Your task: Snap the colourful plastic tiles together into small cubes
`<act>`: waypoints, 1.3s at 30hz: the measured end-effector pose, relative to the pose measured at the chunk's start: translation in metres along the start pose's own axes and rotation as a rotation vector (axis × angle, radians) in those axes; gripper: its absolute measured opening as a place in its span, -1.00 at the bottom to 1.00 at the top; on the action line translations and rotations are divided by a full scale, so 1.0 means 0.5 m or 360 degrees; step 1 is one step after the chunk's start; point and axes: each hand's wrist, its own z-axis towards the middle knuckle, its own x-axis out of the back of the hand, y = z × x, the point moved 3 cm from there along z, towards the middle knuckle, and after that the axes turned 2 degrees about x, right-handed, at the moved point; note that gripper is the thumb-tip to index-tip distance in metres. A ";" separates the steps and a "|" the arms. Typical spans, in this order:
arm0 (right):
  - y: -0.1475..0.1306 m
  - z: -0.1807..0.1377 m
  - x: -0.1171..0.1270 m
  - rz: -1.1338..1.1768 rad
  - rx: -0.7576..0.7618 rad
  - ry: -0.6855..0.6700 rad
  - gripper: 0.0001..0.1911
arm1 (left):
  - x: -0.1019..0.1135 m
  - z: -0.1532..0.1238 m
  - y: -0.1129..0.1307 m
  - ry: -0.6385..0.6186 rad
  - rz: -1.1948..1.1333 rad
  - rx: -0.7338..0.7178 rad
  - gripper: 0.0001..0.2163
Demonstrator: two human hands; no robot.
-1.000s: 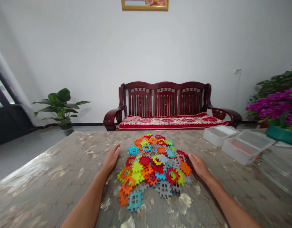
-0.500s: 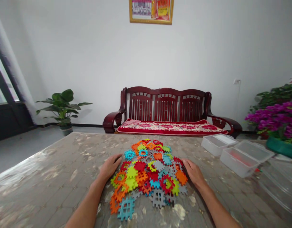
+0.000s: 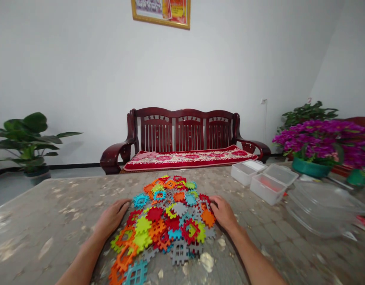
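A heap of interlocking plastic building tiles with notched edges lies on the table, in red, orange, lime, blue and grey. Some tiles are solid, others have window-like cut-outs. My left hand rests on the tabletop just left of the heap, fingers stretched forward and holding nothing. On the opposite side, my right hand lies close against the heap's right edge, with its fingertips near a red tile and an orange tile. It looks open, though some fingers are partly hidden.
A patterned cover spreads over the table. To the right stand a clear plastic box with red inside, another box, a large transparent container and purple flowers. Behind is a wooden sofa; a plant stands left.
The view has turned to the right, so the heap, hands and sofa appear further left and more of the transparent container shows. Both hands stay beside the heap.
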 end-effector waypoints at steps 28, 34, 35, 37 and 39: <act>-0.023 -0.007 -0.003 -0.0246 0.0051 -0.0138 -0.56 | -0.001 0.007 0.008 -0.0012 0.0096 -0.0043 -0.55; -0.025 -0.008 -0.006 -0.0292 0.0057 -0.0167 -0.54 | -0.001 0.006 0.009 -0.0011 0.0091 -0.0056 -0.54; -0.025 -0.009 -0.006 -0.0284 0.0059 -0.0159 -0.54 | -0.001 0.006 0.009 -0.0015 0.0083 -0.0056 -0.53; -0.024 -0.009 -0.007 -0.0255 0.0063 -0.0145 -0.55 | -0.002 0.007 0.007 -0.0019 0.0061 -0.0048 -0.54; -0.023 -0.009 -0.007 -0.0226 0.0066 -0.0139 -0.56 | -0.002 0.008 0.006 -0.0012 0.0037 -0.0029 -0.55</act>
